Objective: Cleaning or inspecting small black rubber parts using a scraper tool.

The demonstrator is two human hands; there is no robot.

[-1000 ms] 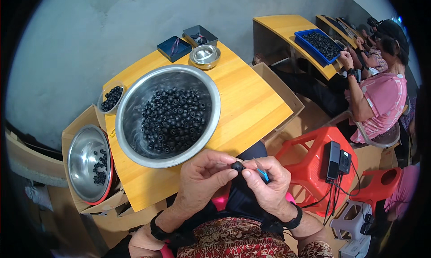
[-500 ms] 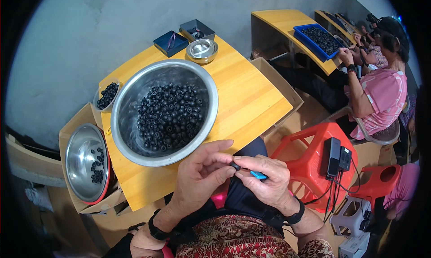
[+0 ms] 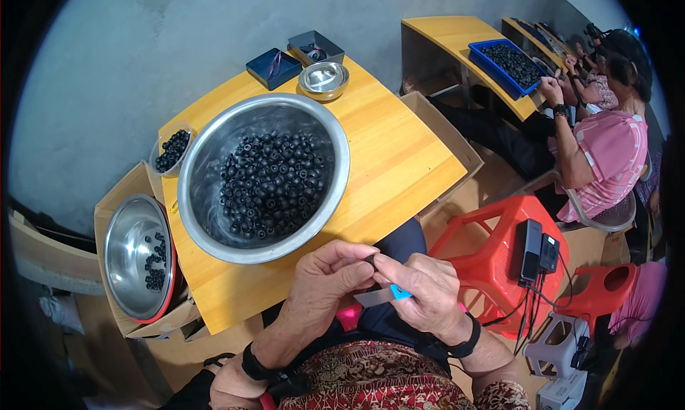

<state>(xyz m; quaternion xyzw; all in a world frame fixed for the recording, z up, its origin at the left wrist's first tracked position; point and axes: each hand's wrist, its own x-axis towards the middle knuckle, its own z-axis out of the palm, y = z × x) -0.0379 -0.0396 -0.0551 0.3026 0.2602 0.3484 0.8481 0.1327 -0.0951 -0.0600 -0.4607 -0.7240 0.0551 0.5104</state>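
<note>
Hands nearly closed: left point(image 3: 330, 278) on dark piece point(image 3: 369, 260), right point(image 3: 428, 294) on blue-grey tool point(image 3: 376, 297) (bare worktop point(image 3: 389, 175) between basin point(image 3: 212, 150) and right edge point(image 3: 407, 120)).

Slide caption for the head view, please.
Left hand pinches a small dark piece; right hand holds a flat blue-ended tool.

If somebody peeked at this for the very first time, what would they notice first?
Probably the big silver bowl on the yellow table, with its heap of small black pieces. Next, just off the table's near edge, the left hand and right hand meet at a small dark piece, the right also holding a flat blue-and-grey tool. To the right, a bright red stool pops out.
</note>
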